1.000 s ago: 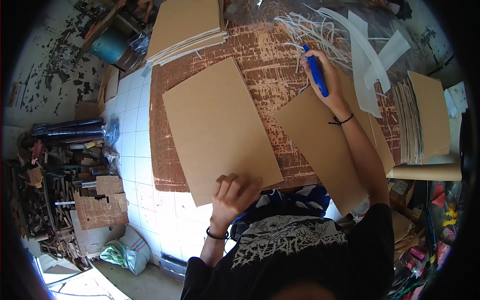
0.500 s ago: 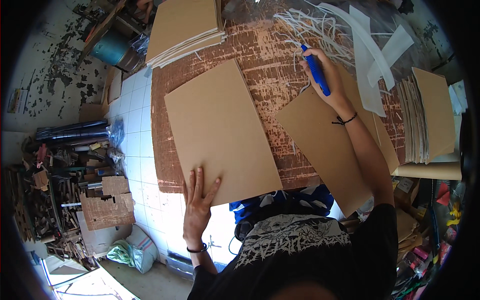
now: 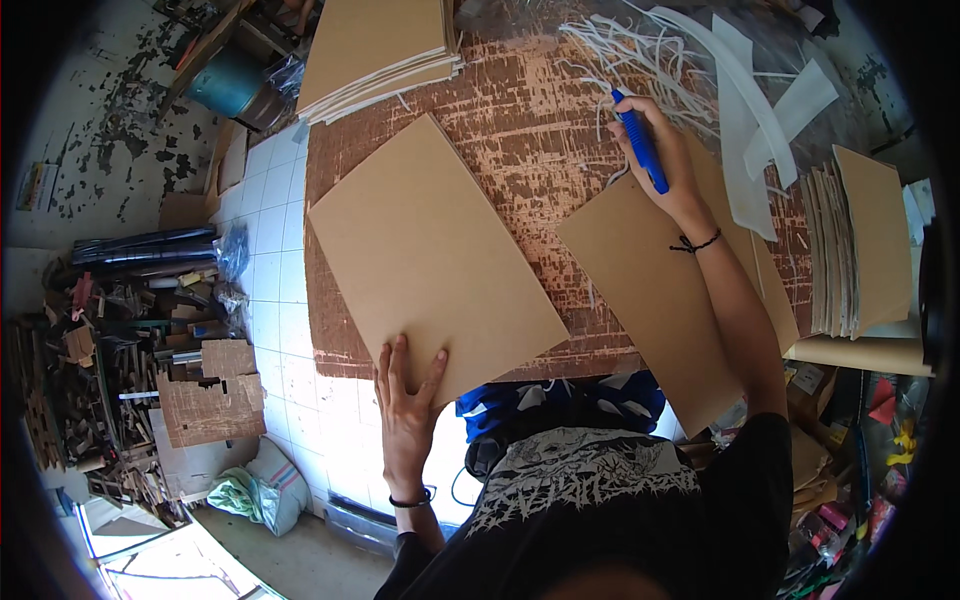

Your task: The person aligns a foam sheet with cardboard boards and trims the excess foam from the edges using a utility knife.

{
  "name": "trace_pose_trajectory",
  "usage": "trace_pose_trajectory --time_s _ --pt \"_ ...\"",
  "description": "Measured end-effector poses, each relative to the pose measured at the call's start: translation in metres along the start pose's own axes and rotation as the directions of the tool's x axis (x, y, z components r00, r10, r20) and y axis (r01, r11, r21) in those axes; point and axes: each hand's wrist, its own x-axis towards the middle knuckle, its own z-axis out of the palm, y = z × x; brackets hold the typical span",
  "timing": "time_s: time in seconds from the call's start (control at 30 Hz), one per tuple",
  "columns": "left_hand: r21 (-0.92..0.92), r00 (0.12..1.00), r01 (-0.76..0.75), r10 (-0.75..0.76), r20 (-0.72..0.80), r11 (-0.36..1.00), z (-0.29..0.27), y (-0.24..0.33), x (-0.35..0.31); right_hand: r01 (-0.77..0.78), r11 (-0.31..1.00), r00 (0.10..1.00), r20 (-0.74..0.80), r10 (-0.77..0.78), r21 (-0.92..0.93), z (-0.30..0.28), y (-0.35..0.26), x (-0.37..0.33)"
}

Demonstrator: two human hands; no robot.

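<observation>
A brown rectangular board (image 3: 435,250) lies at a slant on the scratched worktable, in the middle of the view. Across its near left part, my left hand (image 3: 408,400) rests with fingers spread flat on the surface. My right hand (image 3: 668,165) is wrapped around a blue utility knife (image 3: 643,150) with a ribbed grip, held above a second brown board (image 3: 640,260). That board slants under my right forearm, its near end reaching past the table edge. I cannot make out a blade on the knife.
A stack of brown boards (image 3: 375,50) lies at the far left of the table (image 3: 540,130). Thin white strips (image 3: 640,50) and wider white pieces (image 3: 735,120) are heaped at the far right. More boards (image 3: 870,240) stand at the right edge. Wood scraps (image 3: 110,370) fill the floor at left.
The middle board has turned counterclockwise under my left hand, its near right corner swinging away from me. My right hand keeps the knife in nearly the same place.
</observation>
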Motion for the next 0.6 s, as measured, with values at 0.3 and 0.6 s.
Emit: trace_pose_trajectory --time_s 0.3,0.6 --pt "-0.073 0.998 0.014 -0.019 -0.067 0.997 0.013 -0.002 0.006 0.013 1.000 0.999 0.033 -0.014 0.018 -0.002 0.001 0.000" --pt "0.118 0.965 -0.227 0.240 -0.103 0.967 -0.032 0.001 0.090 0.015 0.998 0.999 0.050 -0.013 -0.057 -0.004 0.002 -0.001"
